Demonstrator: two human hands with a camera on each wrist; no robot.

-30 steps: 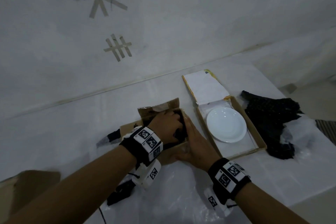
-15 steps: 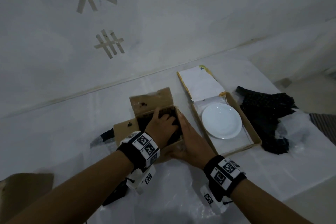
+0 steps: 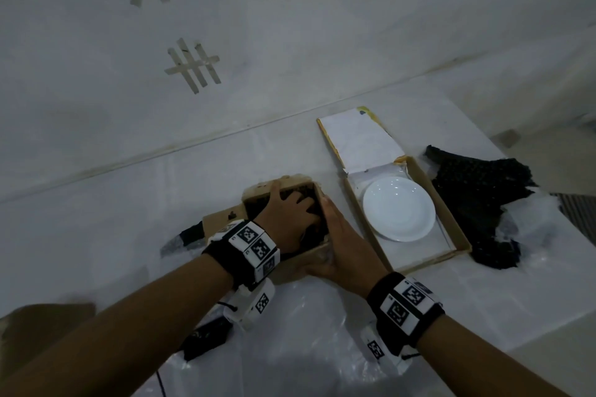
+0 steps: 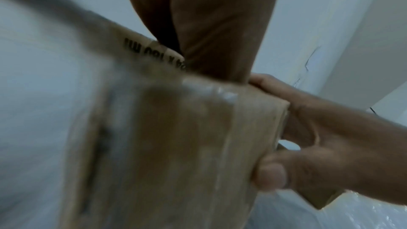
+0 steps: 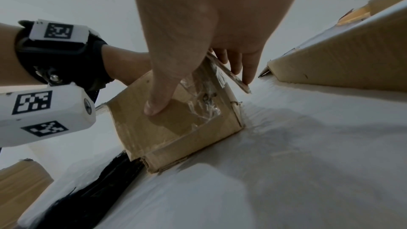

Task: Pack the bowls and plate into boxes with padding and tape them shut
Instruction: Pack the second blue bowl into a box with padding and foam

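Head view shows the left hand (image 3: 292, 213) reaching down into the small cardboard box (image 3: 301, 263), fingers spread and fairly straight on the dark padding (image 3: 308, 195) inside, pressing rather than gripping. The right hand (image 3: 343, 248) clasps the box's near right corner from outside, thumb on the taped front wall and fingers along the side wall, as the right wrist view confirms. Whether a bowl lies under the padding cannot be told.

Just beside it on the white surface (image 3: 96, 235) sits the flat box (image 3: 453, 226), lid open, with the white plate (image 3: 399, 208) lying on white paper inside, uncovered. More dark padding material (image 3: 483, 203) lies heaped to the right of that box.

The plate looks glazed, so likely slippery and brittle; it is best lifted by opposite rims, if at all. The padding is soft and will spring back, so it probably needs holding down while the flaps close. The thin cardboard walls may buckle if squeezed; corners are the stiffer hold.
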